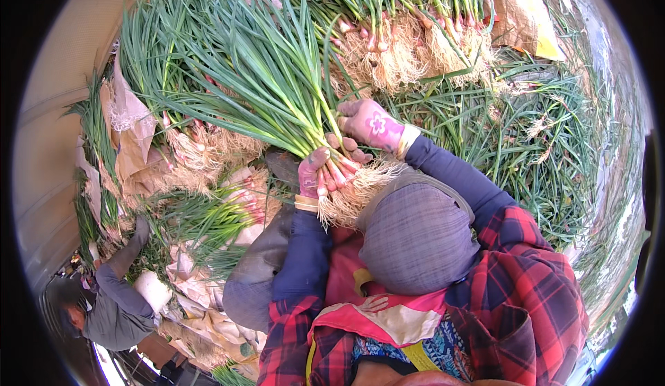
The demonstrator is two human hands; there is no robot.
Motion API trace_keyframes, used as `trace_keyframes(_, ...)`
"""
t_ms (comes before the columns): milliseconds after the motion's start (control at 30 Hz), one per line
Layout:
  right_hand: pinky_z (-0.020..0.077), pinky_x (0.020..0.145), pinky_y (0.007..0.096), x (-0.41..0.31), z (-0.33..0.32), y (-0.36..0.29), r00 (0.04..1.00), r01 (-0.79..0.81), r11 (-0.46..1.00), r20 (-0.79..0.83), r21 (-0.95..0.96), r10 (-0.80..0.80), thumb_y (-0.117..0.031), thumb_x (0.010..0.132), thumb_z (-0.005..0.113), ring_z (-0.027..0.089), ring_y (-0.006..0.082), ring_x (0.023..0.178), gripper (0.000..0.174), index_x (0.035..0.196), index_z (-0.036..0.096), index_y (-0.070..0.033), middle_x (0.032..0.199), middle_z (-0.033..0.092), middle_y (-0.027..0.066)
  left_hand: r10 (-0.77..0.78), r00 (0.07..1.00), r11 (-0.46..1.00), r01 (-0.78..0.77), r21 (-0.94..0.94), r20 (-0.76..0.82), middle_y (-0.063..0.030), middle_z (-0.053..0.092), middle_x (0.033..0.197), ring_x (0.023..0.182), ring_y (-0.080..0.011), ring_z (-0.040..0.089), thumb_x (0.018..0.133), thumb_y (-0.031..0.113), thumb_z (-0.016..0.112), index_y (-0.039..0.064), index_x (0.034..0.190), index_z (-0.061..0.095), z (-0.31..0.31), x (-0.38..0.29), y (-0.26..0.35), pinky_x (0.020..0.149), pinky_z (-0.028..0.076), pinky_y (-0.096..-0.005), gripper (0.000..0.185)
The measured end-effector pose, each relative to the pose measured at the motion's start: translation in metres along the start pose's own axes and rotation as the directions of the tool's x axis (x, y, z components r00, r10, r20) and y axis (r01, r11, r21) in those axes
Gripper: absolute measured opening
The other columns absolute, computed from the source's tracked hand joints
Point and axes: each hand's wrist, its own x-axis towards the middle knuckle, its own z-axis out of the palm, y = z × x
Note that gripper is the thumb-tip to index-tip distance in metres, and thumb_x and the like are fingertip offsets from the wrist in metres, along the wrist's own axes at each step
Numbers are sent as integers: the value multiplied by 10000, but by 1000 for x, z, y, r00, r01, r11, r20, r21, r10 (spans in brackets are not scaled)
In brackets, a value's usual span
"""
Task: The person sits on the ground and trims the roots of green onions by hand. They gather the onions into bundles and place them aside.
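My left hand (310, 173), in a pink flowered glove, grips a bunch of spring onions (291, 111) just above the bulbs. Its fingers wrap around the front of the stems. The pinkish bulbs (335, 172) and pale roots (345, 199) hang below the hand, while long green leaves fan out towards the upper left. Close by on the right, my right hand (370, 122), in a matching glove, has its fingers closed at a stalk on the bunch's right edge. Their exact hold is partly hidden.
More spring onions lie in rows behind (384, 43) and at left (192, 147). Loose green leaves (499, 142) cover the ground at right. A smaller pile (234, 204) lies on sacking. A brown sack (519, 17) is at upper right. Another person (117, 303) bends at lower left.
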Motion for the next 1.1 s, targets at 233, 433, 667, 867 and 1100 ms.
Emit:
trace_keyframes(233,480,665,384,-30,-33,8,864,-88,780,343,-619,370,-238,734,550,608,330,732,283,927,620,-44,756,617,190,-29,983,995,10,-104,-182,-183,547,1031,945,-343,557,806,230,578,46,1038,486,19,-7,2,822,467,-455,310)
trace_keyframes(433,465,708,332,-18,-83,-27,927,-139,988,-359,-63,108,-326,794,596,614,276,765,334,962,613,-38,791,628,176,-55,987,996,44,-74,-154,-155,564,996,925,-300,559,778,199,617,63,1353,211,4,-7,7,774,483,-393,717)
trace_keyframes(667,453,666,378,34,-110,-5,916,-126,887,-395,-445,-68,-441,786,565,599,310,726,460,875,617,8,731,621,186,-26,999,994,29,-103,26,-42,495,783,733,-213,510,731,254,640,36,1115,427,24,6,8,895,399,-467,490)
trace_keyframes(867,319,372,207,-13,-107,-27,951,-233,940,-143,249,273,-298,841,514,424,72,388,280,878,606,-36,538,511,12,28,999,999,-29,-23,-32,-98,563,992,1016,-313,526,746,224,635,57,1047,478,19,5,11,998,306,-472,379)
trace_keyframes(1100,445,579,280,-30,-44,-21,974,-162,848,220,504,55,-278,842,543,547,136,603,349,1027,577,16,761,631,77,-113,992,991,116,68,-47,-226,283,1357,1147,-345,430,770,221,571,16,1093,416,16,16,14,860,446,-396,413)
